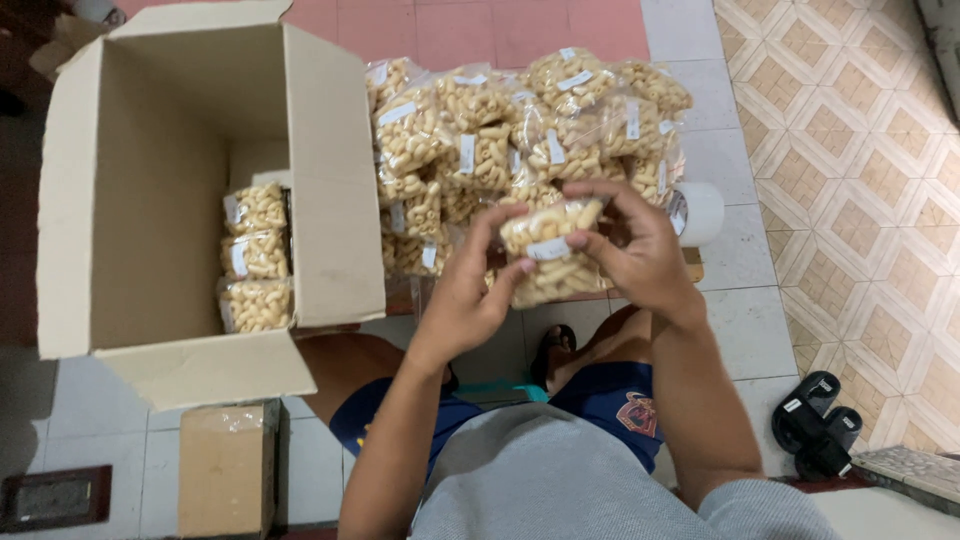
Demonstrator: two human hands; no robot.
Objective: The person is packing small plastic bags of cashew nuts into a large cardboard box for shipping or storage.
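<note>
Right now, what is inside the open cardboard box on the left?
Inside the cardboard box, three clear snack bags stand in a column against its inner side. The bare box floor shows beside them. Anything beneath those bags is covered.

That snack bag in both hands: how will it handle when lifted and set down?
The bag probably feels light: puffed pieces in thin clear film. It likely flexes and crackles, since the left hand and right hand pinch it easily. Hard squeezing might crush the pieces.
</note>
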